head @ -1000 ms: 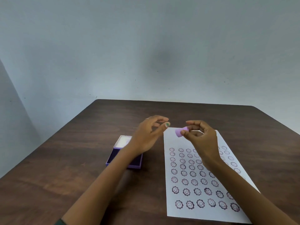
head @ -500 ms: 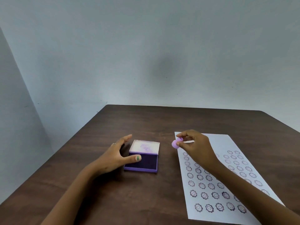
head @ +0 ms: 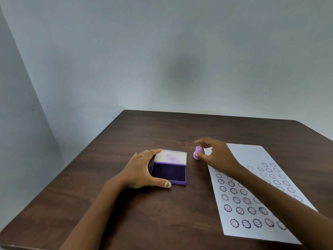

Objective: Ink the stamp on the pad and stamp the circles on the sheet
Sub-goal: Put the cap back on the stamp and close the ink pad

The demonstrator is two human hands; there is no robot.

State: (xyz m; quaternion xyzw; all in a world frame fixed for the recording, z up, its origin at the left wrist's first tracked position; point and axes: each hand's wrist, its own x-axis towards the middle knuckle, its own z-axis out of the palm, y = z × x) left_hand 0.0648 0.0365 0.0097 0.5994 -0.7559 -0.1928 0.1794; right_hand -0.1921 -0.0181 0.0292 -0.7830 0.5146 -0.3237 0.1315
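Note:
The open purple ink pad point(head: 169, 171) lies on the table with its white lid point(head: 171, 157) folded back. My left hand point(head: 142, 170) grips the pad from the left, thumb on the front edge and fingers at the lid's corner. A small lilac stamp point(head: 197, 153) stands upright on the wood between the pad and the white sheet point(head: 252, 156). My right hand point(head: 218, 156) is on the stamp, thumb against its base and fingers arched over its top. The sheet carries rows of stamped flower faces point(head: 239, 210); my right forearm covers part of them.
The dark wooden table point(head: 162, 130) stands against a pale blue wall point(head: 162, 60), with a second wall close on the left. The sheet's near edge reaches almost to the table's front edge at the lower right.
My left hand dropped from mid-air to the ink pad and now grips it. My right hand carried the stamp down, and it now stands on the table beside the pad.

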